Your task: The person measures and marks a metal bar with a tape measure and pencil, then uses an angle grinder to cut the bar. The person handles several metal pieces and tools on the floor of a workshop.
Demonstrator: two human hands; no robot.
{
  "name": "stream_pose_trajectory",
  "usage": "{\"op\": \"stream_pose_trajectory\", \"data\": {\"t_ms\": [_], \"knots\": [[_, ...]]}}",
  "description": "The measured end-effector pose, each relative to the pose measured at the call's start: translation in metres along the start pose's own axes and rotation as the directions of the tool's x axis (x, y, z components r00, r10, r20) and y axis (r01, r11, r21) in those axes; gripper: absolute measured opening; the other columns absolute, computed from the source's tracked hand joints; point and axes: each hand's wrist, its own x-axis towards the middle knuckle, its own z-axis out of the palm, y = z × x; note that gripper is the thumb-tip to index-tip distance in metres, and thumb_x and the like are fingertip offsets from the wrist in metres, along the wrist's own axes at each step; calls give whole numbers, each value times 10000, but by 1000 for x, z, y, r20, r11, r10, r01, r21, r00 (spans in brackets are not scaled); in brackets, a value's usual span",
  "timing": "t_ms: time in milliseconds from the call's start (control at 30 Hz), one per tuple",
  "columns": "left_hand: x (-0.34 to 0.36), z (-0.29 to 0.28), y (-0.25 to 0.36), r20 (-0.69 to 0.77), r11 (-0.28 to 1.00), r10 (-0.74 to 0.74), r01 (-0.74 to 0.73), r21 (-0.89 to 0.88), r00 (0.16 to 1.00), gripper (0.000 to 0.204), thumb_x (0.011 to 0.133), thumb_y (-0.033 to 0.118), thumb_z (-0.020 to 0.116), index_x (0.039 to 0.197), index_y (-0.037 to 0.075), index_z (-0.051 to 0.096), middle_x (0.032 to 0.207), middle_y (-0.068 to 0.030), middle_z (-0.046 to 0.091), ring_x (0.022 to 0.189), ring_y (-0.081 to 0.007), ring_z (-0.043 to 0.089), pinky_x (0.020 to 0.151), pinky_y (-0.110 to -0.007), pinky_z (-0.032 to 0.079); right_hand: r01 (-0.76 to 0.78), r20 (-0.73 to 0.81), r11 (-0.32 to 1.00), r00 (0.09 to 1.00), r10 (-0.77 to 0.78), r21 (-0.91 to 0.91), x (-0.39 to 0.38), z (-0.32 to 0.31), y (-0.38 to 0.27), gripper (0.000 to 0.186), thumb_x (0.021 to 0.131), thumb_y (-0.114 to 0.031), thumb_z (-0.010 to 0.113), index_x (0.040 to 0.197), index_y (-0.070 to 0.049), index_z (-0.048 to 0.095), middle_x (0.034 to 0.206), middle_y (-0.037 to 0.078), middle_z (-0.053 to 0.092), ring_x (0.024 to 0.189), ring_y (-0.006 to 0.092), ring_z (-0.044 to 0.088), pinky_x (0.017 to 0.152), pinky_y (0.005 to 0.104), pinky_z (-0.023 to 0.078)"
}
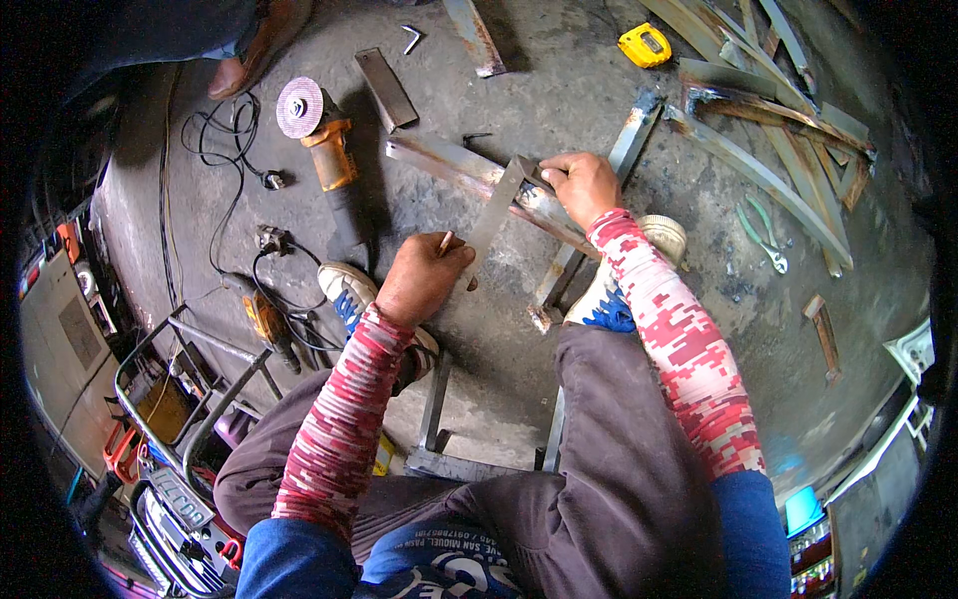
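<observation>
A grey metal square [494, 215] lies across a rusty angle bar [444, 165] at the centre. My left hand [424, 280] is closed round the square's lower end, with a thin pale stick [447, 241] between its fingers. My right hand [584, 190] pinches the square's upper end where it meets the bar. Just beyond my right hand, a steel bar [631, 135] lies diagonally beneath the workpiece. An orange angle grinder [331, 155] with a pale disc rests at the left.
Power tool [264, 319] and cords lie left, near a tubular frame [205, 334]. Yellow tape measure [644, 45], scrap angle bars [758, 180] and green pliers [768, 245] lie right. Another person's shoe [239, 65] is at upper left. A steel frame [434, 409] sits between my legs.
</observation>
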Motion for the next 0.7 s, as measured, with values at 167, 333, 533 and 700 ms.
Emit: {"op": "stream_pose_trajectory", "data": {"t_ms": [167, 333, 533, 700], "knots": [[-3, -2, -1, -14, 1000, 9, -9, 4, 1000, 260, 993, 200, 670, 1011, -47, 751, 765, -87, 760, 690, -136, 666, 682, -342, 543, 47, 17, 999, 999, -47, 6, 1, -2, 1, 190, 918, -176, 736, 1063, -85, 817, 1053, 156, 780, 975, 311, 754, 886, 377, 576], [-3, -2, -1, -24, 1000, 5, -5, 8, 1000, 263, 995, 202, 663, 1014, -44, 754, 776, -101, 767, 680, -157, 683, 689, -348, 549, 50, 16, 999, 999, -50, 9, 2, -2, 0, 191, 919, -164, 733, 1075, -89, 815, 1056, 148, 784, 975, 296, 758, 880, 369, 575], [-1, -1, -3, -53, 999, -19, 20, 31, 998, 270, 984, 201, 663, 1026, -48, 759, 783, -121, 770, 693, -186, 709, 701, -354, 555, 52, -11, 999, 999, -52, 16, 4, 1, 2, 188, 897, -216, 753, 1045, -124, 821, 1029, 142, 779, 957, 327, 750, 868, 409, 584], [1, -3, -4, -57, 997, 12, -8, 75, 998, 283, 975, 209, 662, 1025, -52, 760, 789, -133, 772, 699, -205, 719, 717, -367, 561, 86, -27, 996, 996, -86, -11, 3, 2, 3, 194, 886, -259, 757, 1028, -145, 825, 1011, 144, 774, 943, 347, 747, 858, 436, 590]]}}
